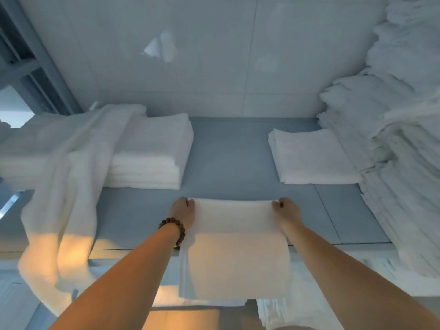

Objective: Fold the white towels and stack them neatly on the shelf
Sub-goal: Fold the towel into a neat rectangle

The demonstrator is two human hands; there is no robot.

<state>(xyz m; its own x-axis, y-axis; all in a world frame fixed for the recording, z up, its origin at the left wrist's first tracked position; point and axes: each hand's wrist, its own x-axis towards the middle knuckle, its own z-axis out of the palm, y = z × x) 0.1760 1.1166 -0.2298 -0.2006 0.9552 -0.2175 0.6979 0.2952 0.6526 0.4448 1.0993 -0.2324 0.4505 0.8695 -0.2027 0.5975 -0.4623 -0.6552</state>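
Holding now: a thin, rectangular white cloth towel (235, 253) is gripped at its two far corners; the left hand (183, 210) is curled round the left corner and the right hand (288, 210) round the right one, with the fingers of both closed on the fabric
Towel position: the far edge is stretched between the hands low over the flat grey-blue shelf board (226, 158); whether it touches the board cannot be told; the rest is draped over the shelf's front edge and hangs between the forearms
Step judged: a fold seems to be in hand; stacking is not yet done
Handling: the towel is judged light, soft and limp, so sagging is expected wherever it is unsupported; it is neither fragile nor slippery; corners are best taken in pairs so that the edges stay matched
Neighbours: a low stack of folded white towels (154, 151) lies at the left rear; a long unfolded white towel (66, 186) is draped across it and off the shelf front; a single folded white square towel (312, 156) lies at the right rear; a tall pile of white linen (392, 139) rises at the far right
Wrist: a brown wooden bead bracelet (172, 228) is worn on the left wrist
Writing: no brand, label or lettering can be read on the towel, the shelf or the glossy white wall tiles (190, 55)
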